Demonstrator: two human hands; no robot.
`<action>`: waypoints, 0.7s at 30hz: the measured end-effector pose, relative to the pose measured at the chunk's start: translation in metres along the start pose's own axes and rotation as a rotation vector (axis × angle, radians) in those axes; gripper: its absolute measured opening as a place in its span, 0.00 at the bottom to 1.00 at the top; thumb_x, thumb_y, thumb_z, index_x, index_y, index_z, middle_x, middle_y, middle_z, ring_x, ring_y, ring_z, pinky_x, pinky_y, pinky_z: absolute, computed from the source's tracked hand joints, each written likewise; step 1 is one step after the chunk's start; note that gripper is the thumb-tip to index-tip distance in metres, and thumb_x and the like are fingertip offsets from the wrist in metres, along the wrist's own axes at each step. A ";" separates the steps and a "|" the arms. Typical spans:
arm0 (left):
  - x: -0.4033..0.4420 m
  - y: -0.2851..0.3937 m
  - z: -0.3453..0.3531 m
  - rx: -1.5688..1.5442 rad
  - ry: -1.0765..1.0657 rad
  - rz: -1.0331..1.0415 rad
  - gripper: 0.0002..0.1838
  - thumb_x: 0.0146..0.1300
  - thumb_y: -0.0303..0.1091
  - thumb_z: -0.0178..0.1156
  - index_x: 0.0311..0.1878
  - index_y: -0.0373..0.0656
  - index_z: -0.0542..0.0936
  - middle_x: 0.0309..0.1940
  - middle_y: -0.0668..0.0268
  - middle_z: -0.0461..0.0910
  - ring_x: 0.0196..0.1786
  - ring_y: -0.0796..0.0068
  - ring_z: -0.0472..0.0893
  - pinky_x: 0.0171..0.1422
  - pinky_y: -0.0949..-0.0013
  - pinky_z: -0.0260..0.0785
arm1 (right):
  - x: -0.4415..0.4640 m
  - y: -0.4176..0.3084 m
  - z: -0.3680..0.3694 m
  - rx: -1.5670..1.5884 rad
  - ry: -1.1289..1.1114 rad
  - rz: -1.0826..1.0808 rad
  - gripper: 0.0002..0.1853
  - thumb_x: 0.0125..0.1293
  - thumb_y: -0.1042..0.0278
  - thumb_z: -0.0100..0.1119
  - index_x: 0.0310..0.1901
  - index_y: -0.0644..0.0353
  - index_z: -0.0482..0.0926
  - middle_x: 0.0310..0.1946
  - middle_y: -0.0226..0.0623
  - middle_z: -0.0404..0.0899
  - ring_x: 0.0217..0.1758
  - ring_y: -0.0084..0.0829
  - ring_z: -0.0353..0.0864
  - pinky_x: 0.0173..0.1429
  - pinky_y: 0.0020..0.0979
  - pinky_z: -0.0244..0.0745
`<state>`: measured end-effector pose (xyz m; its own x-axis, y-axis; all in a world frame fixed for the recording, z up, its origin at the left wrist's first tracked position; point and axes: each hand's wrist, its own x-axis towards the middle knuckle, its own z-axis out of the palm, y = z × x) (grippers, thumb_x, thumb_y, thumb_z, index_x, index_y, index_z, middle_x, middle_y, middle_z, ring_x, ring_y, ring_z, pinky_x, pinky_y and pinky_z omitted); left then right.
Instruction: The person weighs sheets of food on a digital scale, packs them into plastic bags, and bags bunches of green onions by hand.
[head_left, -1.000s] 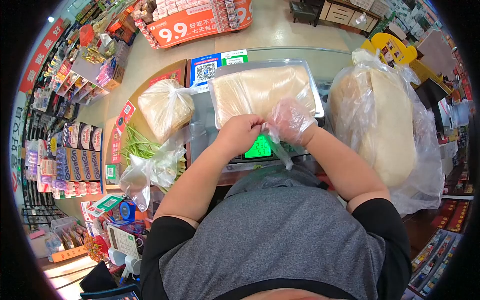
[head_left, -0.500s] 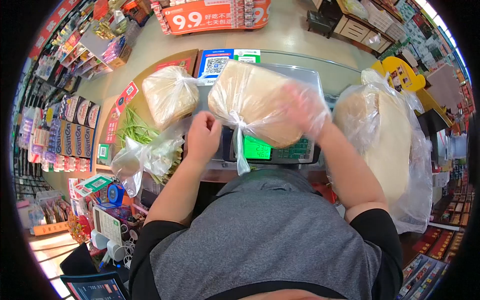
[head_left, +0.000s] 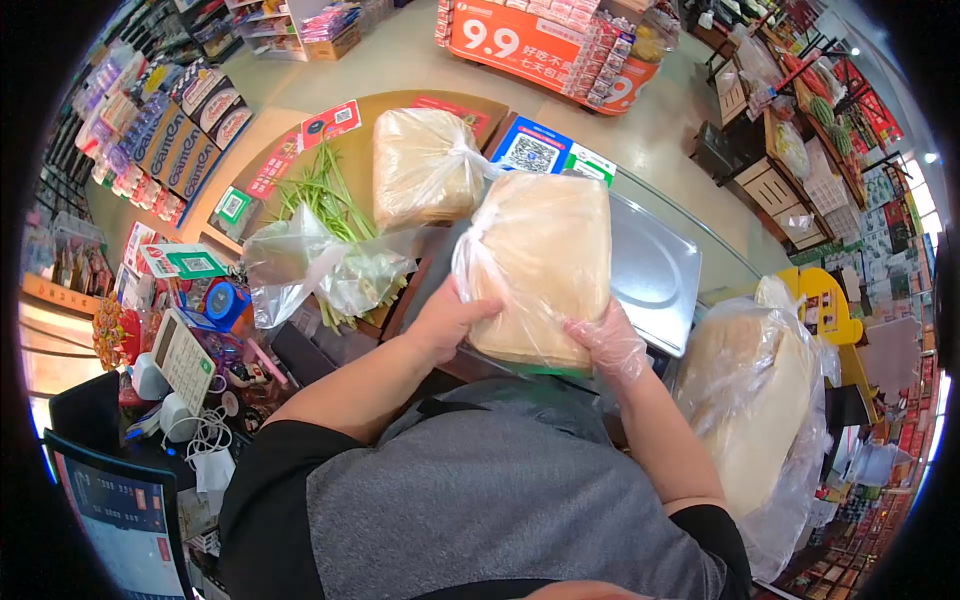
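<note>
1. Bare left hand (head_left: 452, 318) grips the lower left side of a knotted clear plastic bag of square beige sheets (head_left: 545, 265); clear-gloved right hand (head_left: 612, 345) holds its lower right corner.
2. That bag hides the left edge of a silver metal scale pan (head_left: 655, 268) (contact, I cannot tell).
3. Near the brown curved counter's (head_left: 366, 148) far edge lies a smaller beige bag (head_left: 425, 170); long green stalks (head_left: 330, 195) lie beside it.

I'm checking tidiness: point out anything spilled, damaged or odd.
The right hand wears a clear glove while the left hand is bare, an odd mismatch. White cables lie untidily tangled near the screen. No spill or damage shows.
</note>
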<state>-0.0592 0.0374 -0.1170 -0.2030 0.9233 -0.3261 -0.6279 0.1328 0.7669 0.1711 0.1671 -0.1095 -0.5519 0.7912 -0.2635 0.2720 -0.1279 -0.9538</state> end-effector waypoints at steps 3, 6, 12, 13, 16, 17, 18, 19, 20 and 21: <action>0.012 0.030 -0.024 -0.041 0.094 0.107 0.36 0.59 0.26 0.70 0.70 0.39 0.67 0.61 0.59 0.78 0.62 0.63 0.79 0.68 0.58 0.72 | 0.013 -0.049 0.027 -0.030 -0.017 -0.063 0.41 0.58 0.64 0.75 0.67 0.73 0.62 0.57 0.47 0.78 0.57 0.35 0.80 0.62 0.34 0.76; 0.040 0.068 -0.044 -0.141 0.106 0.308 0.36 0.60 0.30 0.71 0.70 0.40 0.67 0.62 0.58 0.78 0.62 0.60 0.79 0.67 0.56 0.74 | 0.037 -0.086 0.048 0.051 -0.112 -0.317 0.38 0.63 0.69 0.70 0.71 0.70 0.61 0.58 0.43 0.77 0.58 0.33 0.79 0.64 0.33 0.74; 0.114 0.130 -0.119 0.109 0.315 0.318 0.30 0.65 0.31 0.66 0.69 0.43 0.69 0.60 0.60 0.80 0.59 0.62 0.82 0.62 0.57 0.77 | 0.024 -0.101 0.046 0.222 -0.284 0.016 0.30 0.70 0.73 0.62 0.71 0.66 0.64 0.56 0.38 0.79 0.57 0.27 0.79 0.62 0.29 0.75; 0.130 0.124 -0.143 0.229 0.351 0.286 0.29 0.64 0.32 0.67 0.68 0.43 0.71 0.58 0.60 0.81 0.57 0.63 0.82 0.60 0.57 0.77 | 0.014 -0.092 0.040 0.195 -0.291 0.067 0.29 0.71 0.73 0.62 0.71 0.66 0.65 0.54 0.37 0.79 0.56 0.26 0.79 0.62 0.29 0.75; 0.143 0.119 -0.176 0.244 0.460 0.084 0.29 0.64 0.34 0.68 0.67 0.44 0.72 0.57 0.64 0.81 0.55 0.66 0.82 0.56 0.59 0.77 | -0.025 -0.068 0.018 0.052 -0.245 0.134 0.26 0.71 0.71 0.62 0.68 0.65 0.69 0.51 0.36 0.80 0.55 0.25 0.79 0.62 0.28 0.75; 0.152 0.114 -0.195 0.215 0.395 0.071 0.30 0.64 0.37 0.69 0.68 0.45 0.72 0.57 0.66 0.81 0.56 0.67 0.82 0.56 0.60 0.78 | -0.040 -0.063 0.008 0.003 -0.197 0.146 0.24 0.71 0.71 0.62 0.67 0.65 0.71 0.50 0.35 0.80 0.54 0.25 0.78 0.62 0.28 0.75; 0.160 0.114 -0.201 0.288 0.444 0.010 0.30 0.64 0.38 0.69 0.68 0.45 0.73 0.58 0.66 0.81 0.56 0.67 0.82 0.56 0.59 0.78 | -0.058 -0.061 -0.001 0.017 -0.152 0.162 0.23 0.72 0.70 0.62 0.65 0.65 0.72 0.50 0.35 0.80 0.54 0.25 0.78 0.62 0.29 0.74; 0.153 0.119 -0.191 0.287 0.408 -0.027 0.32 0.64 0.40 0.69 0.69 0.47 0.71 0.58 0.66 0.81 0.57 0.67 0.82 0.55 0.57 0.79 | -0.077 -0.060 -0.011 0.000 -0.082 0.174 0.22 0.71 0.70 0.62 0.64 0.65 0.73 0.50 0.36 0.81 0.55 0.25 0.78 0.62 0.29 0.74; 0.165 0.115 -0.210 0.289 0.363 -0.058 0.34 0.64 0.41 0.69 0.71 0.47 0.68 0.59 0.66 0.80 0.57 0.65 0.82 0.55 0.55 0.79 | -0.097 -0.055 -0.021 0.012 -0.001 0.168 0.22 0.71 0.70 0.62 0.64 0.65 0.73 0.49 0.36 0.81 0.55 0.25 0.78 0.62 0.29 0.74; 0.172 0.112 -0.215 0.304 0.328 -0.017 0.36 0.65 0.42 0.68 0.73 0.47 0.65 0.61 0.64 0.79 0.57 0.62 0.83 0.52 0.53 0.80 | -0.114 -0.049 -0.030 0.024 0.071 0.157 0.22 0.71 0.70 0.62 0.64 0.66 0.73 0.49 0.36 0.81 0.55 0.25 0.78 0.62 0.29 0.74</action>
<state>-0.3262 0.1336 -0.2062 -0.4533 0.7633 -0.4603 -0.3935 0.2920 0.8717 0.2446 0.1008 -0.0283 -0.4470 0.8003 -0.3996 0.3308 -0.2671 -0.9051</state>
